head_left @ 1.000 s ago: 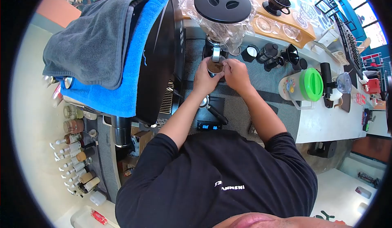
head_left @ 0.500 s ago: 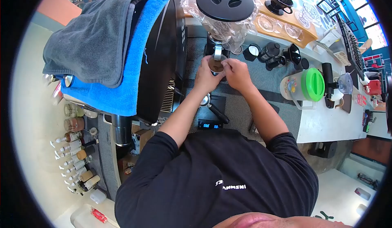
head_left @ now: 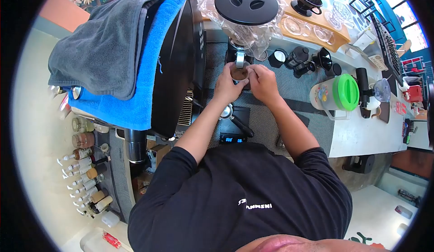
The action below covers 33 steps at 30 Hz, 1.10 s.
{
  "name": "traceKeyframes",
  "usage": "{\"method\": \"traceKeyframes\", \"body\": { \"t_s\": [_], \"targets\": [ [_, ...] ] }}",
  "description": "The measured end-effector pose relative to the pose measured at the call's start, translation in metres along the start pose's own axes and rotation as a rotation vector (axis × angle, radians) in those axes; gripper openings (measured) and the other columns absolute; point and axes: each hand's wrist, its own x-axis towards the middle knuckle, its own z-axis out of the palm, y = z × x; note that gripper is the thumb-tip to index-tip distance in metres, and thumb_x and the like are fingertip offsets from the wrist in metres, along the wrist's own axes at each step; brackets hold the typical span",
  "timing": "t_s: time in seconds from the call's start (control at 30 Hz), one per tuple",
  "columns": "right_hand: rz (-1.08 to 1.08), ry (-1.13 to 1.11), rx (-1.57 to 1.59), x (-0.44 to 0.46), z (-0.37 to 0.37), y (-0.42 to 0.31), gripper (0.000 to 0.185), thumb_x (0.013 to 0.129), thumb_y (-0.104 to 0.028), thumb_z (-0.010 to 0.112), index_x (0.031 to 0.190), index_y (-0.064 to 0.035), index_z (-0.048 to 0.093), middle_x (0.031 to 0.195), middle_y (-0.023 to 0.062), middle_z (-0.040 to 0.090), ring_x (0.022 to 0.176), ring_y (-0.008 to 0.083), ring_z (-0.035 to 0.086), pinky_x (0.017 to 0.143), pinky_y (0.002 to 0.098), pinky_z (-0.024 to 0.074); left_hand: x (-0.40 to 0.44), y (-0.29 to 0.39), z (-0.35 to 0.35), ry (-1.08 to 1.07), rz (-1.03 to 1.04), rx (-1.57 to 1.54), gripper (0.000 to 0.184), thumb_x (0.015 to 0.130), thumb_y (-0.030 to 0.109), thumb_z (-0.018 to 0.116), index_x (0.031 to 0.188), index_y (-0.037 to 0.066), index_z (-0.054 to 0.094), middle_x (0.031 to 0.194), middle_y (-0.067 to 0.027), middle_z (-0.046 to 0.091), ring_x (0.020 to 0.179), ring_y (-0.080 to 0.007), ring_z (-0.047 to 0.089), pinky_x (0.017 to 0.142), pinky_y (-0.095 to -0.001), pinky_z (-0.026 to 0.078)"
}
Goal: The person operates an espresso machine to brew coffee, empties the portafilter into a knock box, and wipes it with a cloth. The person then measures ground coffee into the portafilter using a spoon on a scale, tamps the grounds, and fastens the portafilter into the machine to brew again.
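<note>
A small round cup (head_left: 238, 74) with brown grounds in it is under the metal spout of a grinder (head_left: 247, 4), which has a black lid and a plastic bag around it. Wrapped round the cup's left side is my left hand (head_left: 227, 86). On the cup's right rim, my right hand (head_left: 263, 84) grips with its fingers pressed together. Nearer my body, a portafilter (head_left: 238, 121) with a black handle lies on a black scale (head_left: 233, 138) whose display glows blue.
An espresso machine covered by a blue towel (head_left: 156, 71) and a grey towel (head_left: 104, 44) stands on the left. Right of the grinder are black containers (head_left: 296, 57) and a green-lidded pitcher (head_left: 346, 92). A wooden rack (head_left: 337, 34) is behind them. Pump bottles (head_left: 83, 175) line the lower left.
Both hands stay at the cup under the spout with almost no movement. The view shifts slightly.
</note>
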Motion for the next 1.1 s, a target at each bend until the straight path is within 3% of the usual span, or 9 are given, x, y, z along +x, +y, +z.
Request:
{"method": "traceKeyframes", "body": {
  "t_s": [0.1,0.3,0.4,0.6,0.7,0.8,1.1],
  "targets": [
    [-0.062,-0.104,-0.125,-0.004,0.005,0.018,0.015,0.1,-0.005,0.068,0.108,0.0035,0.078,0.097,0.0214,0.077,0.09,0.041,0.076,0.081,0.0465,0.0614,0.002,0.001,-0.001,-0.017,-0.003,0.012,0.089,0.089,0.033,0.093,0.158,0.003,0.045,0.145,-0.0254,0.069,0.135,-0.0446,0.067,0.112,-0.0512,0.055],
    [-0.142,-0.085,-0.273,-0.005,-0.003,-0.003,0.015,0.098,-0.007,0.067,0.108,-0.0005,0.077,0.094,0.019,0.074,0.085,0.0417,0.074,0.076,0.0513,0.0602,0.005,0.0,-0.002,-0.032,-0.006,0.018,0.087,0.089,0.031,0.092,0.158,0.003,0.045,0.144,-0.025,0.069,0.135,-0.044,0.067,0.113,-0.0516,0.055],
    [-0.145,-0.159,-0.197,-0.007,0.003,0.008,0.017,0.097,-0.007,0.068,0.11,-0.0006,0.077,0.094,0.0194,0.073,0.085,0.0416,0.073,0.076,0.0515,0.0598,0.003,0.002,-0.002,-0.027,-0.03,0.069,0.086,0.09,0.028,0.091,0.158,0.004,0.045,0.144,-0.0242,0.07,0.134,-0.043,0.068,0.113,-0.0513,0.054],
    [-0.052,-0.103,-0.066,-0.006,0.007,0.006,0.015,0.099,-0.007,0.067,0.108,0.0003,0.077,0.095,0.0214,0.075,0.088,0.0437,0.074,0.079,0.0508,0.0607,0.003,0.005,-0.008,-0.066,-0.041,0.019,0.083,0.09,0.025,0.089,0.158,0.005,0.045,0.145,-0.0224,0.07,0.135,-0.0419,0.068,0.113,-0.0508,0.054],
    [-0.055,-0.083,-0.2,-0.009,0.005,0.001,0.015,0.1,-0.008,0.067,0.106,0.0005,0.077,0.097,0.0227,0.076,0.091,0.0448,0.075,0.082,0.0503,0.0614,0.002,0.007,-0.007,-0.046,-0.048,0.045,0.081,0.09,0.023,0.089,0.157,0.006,0.046,0.144,-0.0222,0.07,0.135,-0.0416,0.068,0.113,-0.0503,0.054],
    [-0.09,-0.034,-0.048,-0.004,0.009,-0.007,0.015,0.1,-0.008,0.066,0.107,0.0006,0.076,0.096,0.0224,0.076,0.09,0.0449,0.075,0.082,0.0512,0.0616,0.003,0.001,-0.004,-0.035,0.002,-0.032,0.079,0.09,0.022,0.088,0.156,0.006,0.047,0.144,-0.0224,0.07,0.135,-0.0415,0.068,0.114,-0.0499,0.054],
    [-0.117,-0.121,-0.266,-0.006,0.01,-0.003,0.014,0.097,-0.008,0.066,0.104,-0.001,0.076,0.098,0.0216,0.075,0.09,0.0449,0.074,0.082,0.053,0.0612,0.002,0.001,-0.004,-0.024,-0.006,0.011,0.081,0.09,0.022,0.089,0.157,0.005,0.046,0.146,-0.0236,0.069,0.137,-0.0427,0.067,0.114,-0.0511,0.054]
  ]
}}
